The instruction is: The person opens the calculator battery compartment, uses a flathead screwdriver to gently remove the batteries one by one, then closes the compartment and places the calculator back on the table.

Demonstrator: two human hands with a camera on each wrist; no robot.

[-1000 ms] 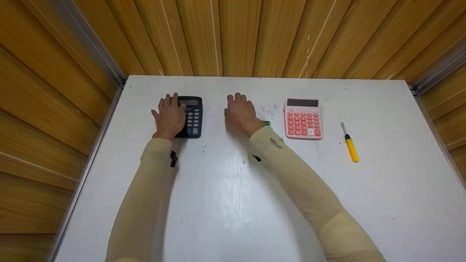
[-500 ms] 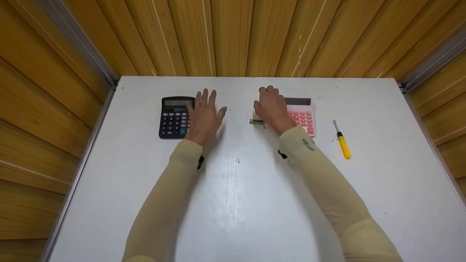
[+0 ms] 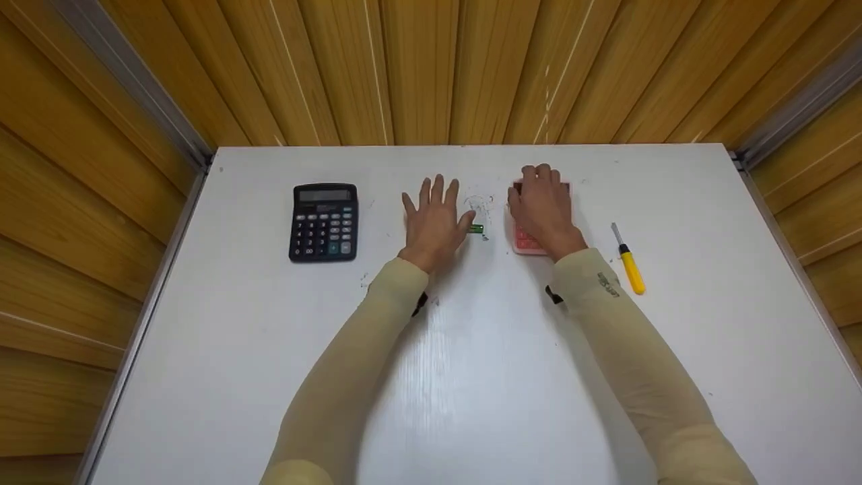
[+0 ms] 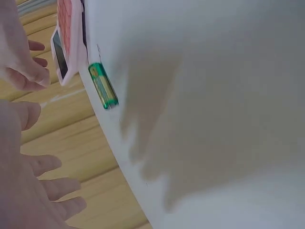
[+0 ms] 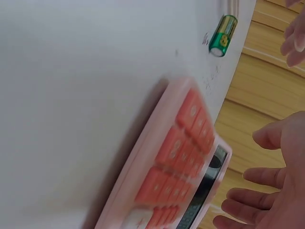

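My left hand (image 3: 434, 229) hovers over the table with its fingers spread, holding nothing; its shadow falls below it in the left wrist view. Just right of its thumb lies a green and gold battery (image 3: 477, 229), also seen lying on its side in the left wrist view (image 4: 103, 86). My right hand (image 3: 544, 210) is over the pink calculator (image 3: 528, 246), covering much of its keys and display in the head view. In the right wrist view its loosely bent fingers (image 5: 252, 202) hang beyond the calculator's display, gripping nothing.
A black calculator (image 3: 324, 225) lies to the left of my left hand. On the right is a screwdriver (image 3: 631, 269) with a yellow handle. Wood-patterned panels (image 3: 417, 74) stand behind the white table (image 3: 471, 391).
Both hands have moved right: the left from the black calculator to beside the battery, the right from the table's middle to over the pink calculator. The view has shifted slightly.
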